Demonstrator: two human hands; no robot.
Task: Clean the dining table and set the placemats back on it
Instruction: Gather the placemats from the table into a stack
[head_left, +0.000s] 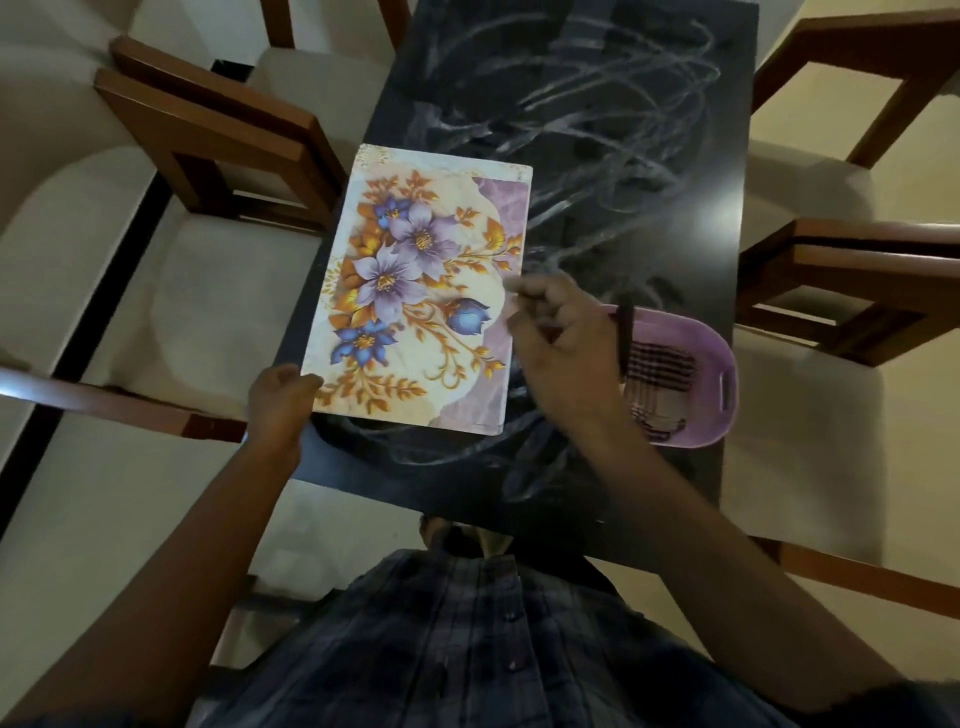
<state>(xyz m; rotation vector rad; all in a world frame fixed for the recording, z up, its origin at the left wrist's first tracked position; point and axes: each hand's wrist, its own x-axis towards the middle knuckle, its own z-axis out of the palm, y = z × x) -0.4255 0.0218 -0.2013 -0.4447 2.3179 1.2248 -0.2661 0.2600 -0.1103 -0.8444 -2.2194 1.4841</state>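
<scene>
Plaid shirt (467, 649) at 6 o'clock, nearest the lens, both bare forearms reaching up from it. Placemat (418, 288), floral print in purple, blue and orange, lies flat on the left half of the dark table (649, 218), long side running toward 12 o'clock, its left edge about flush with the table's left edge. Left hand (280, 400) at the mat's near-left corner, 7 o'clock of the mat: fingers curled, thumb and fingers pinching that corner. Right hand (558, 338) at the mat's right edge, 3 to 4 o'clock of it: fingers bent and bunched, fingertips at or just over the edge; motion blur, cannot tell whether they grip the mat or only touch it. Tabletop shows whitish swirled wipe streaks from 12 to 5 o'clock of the mat. Purple basket (717, 384) on the table just right of the right hand, checked cloth (660, 379) inside. Wooden chairs (208, 135) with pale cushions at 9 and 3 o'clock of the table.
</scene>
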